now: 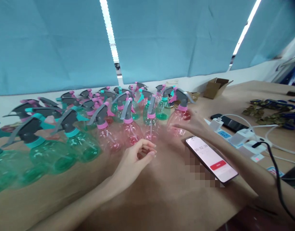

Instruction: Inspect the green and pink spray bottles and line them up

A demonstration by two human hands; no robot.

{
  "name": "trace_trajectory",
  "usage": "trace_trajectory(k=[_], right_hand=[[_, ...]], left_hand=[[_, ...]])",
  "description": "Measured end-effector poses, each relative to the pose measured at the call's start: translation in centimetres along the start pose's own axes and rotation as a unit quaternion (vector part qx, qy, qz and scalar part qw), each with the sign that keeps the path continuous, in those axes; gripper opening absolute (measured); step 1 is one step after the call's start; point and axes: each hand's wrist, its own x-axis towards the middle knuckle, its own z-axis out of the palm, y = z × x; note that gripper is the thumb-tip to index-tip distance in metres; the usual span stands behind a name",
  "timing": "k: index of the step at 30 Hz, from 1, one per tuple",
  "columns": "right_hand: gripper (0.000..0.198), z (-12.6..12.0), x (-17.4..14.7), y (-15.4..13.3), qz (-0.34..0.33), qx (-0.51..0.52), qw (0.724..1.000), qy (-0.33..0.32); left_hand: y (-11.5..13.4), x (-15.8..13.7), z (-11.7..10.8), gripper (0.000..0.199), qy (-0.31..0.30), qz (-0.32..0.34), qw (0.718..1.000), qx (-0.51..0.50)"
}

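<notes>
Across the far side hangs a blue curtain (65,48), with bright gaps (110,35) between its panels and a white wall (258,69) beneath. An open cardboard box (212,89) stands far right on the tabletop (166,199). Nearer, right of centre, lies a phone (205,157) with timer digits and a red button lit. Beyond it are a dark phone (230,123), white chargers (241,138) and a black cable (277,176). At far right sits a heap (269,112) of brassy and blue pieces, perhaps metal; blur hides their shapes.
</notes>
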Motion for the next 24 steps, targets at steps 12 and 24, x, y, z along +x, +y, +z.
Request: trace_trajectory(k=[12, 24], right_hand=[[0.051, 2.7, -11.4, -10.2, -0.115, -0.054, 0.99, -0.068], [0.088, 8.3, -13.3, -14.0, -0.261, -0.114, 0.957, -0.045]], left_hand=[[2.0, -2.4, -0.1, 0.093, 0.099, 0.122, 0.984, 0.081], [1.8, -3.9, -2.7, 0.026, 0.181, 0.068, 0.979, 0.058]])
